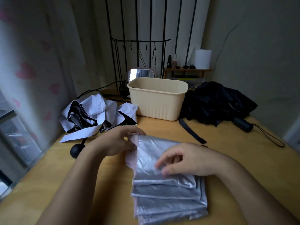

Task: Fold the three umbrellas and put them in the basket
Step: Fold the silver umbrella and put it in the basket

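Lengthwise the silver umbrella [164, 194] runs nearward from the fingers [159, 162]; left hand [116, 142] pinches its edge, right hand [188, 159] a pleat

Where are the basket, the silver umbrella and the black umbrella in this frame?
basket [158, 103], head view, ribbed front wall.
silver umbrella [170, 192], head view, folded pleats of the canopy near the camera.
black umbrella [211, 98], head view, crumpled canopy right of the basket.
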